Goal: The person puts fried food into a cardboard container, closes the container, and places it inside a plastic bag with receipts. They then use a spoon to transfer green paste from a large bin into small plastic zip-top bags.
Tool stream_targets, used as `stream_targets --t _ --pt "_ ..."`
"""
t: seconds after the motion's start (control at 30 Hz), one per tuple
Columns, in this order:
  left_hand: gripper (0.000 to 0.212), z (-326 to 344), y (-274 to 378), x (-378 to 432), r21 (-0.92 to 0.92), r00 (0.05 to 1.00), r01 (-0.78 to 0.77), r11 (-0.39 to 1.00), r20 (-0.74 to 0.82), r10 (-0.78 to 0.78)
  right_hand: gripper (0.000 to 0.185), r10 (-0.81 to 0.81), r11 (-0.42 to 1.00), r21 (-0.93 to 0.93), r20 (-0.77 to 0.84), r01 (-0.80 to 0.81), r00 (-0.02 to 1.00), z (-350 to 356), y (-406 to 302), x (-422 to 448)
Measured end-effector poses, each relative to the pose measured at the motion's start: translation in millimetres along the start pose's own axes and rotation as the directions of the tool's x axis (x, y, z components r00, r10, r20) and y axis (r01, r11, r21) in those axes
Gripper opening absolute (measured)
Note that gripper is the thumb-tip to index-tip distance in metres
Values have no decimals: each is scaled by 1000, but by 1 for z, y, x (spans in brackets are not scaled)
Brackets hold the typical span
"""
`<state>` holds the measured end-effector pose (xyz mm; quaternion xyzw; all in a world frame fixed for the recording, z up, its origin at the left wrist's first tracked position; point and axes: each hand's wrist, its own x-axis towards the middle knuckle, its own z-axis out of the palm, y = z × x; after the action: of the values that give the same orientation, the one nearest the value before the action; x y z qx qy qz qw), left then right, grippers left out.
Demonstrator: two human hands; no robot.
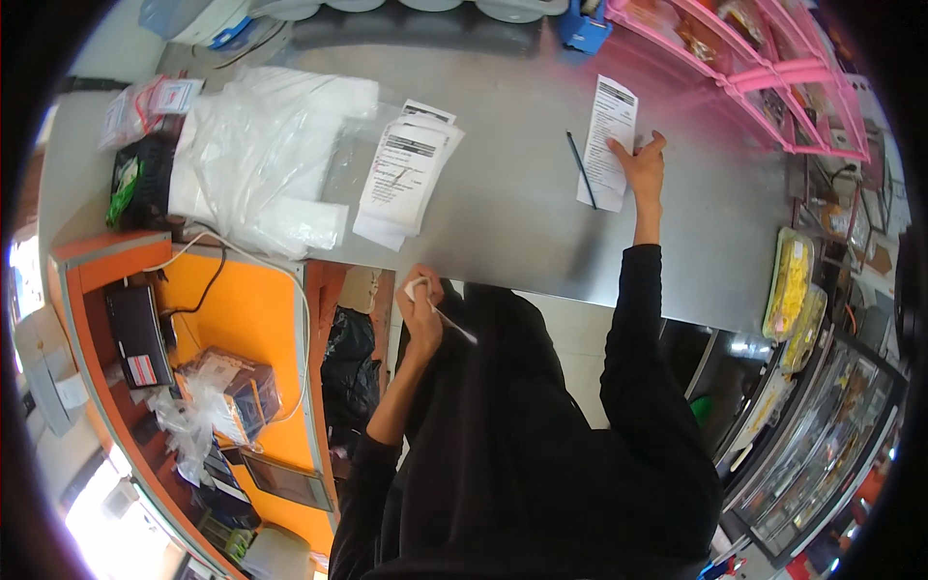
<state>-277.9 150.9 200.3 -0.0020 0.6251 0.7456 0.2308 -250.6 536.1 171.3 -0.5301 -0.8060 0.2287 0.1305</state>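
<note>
My left hand is closed around a crumpled white piece, perhaps tissue or cloth, at the metal table's front edge; a thin pale end sticks out below it. On the table my right hand has its thumb on the right edge of a long printed paper slip, fingers apart. A dark pen or pencil lies across that slip's left edge. Left of centre rests a loose stack of printed slips, with handwritten marks on the top one. White plastic bags lie flat to the left of the stack.
A pink plastic rack with packets stands at the back right, beside a blue tape dispenser. Trays with yellow contents sit at the table's right end. An orange shelf unit with a cable adjoins the front left.
</note>
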Motion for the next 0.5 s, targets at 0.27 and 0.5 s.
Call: stream_targets --t 0.27,0.5 --pt "28 9 16 5 465 898 181 867 281 -338 42 -234 817 505 -153 279 960 -38 -39 -15" --pt "58 28 60 27 129 945 153 980 271 -183 37 -172 235 895 423 -380 890 -49 -135 -181"
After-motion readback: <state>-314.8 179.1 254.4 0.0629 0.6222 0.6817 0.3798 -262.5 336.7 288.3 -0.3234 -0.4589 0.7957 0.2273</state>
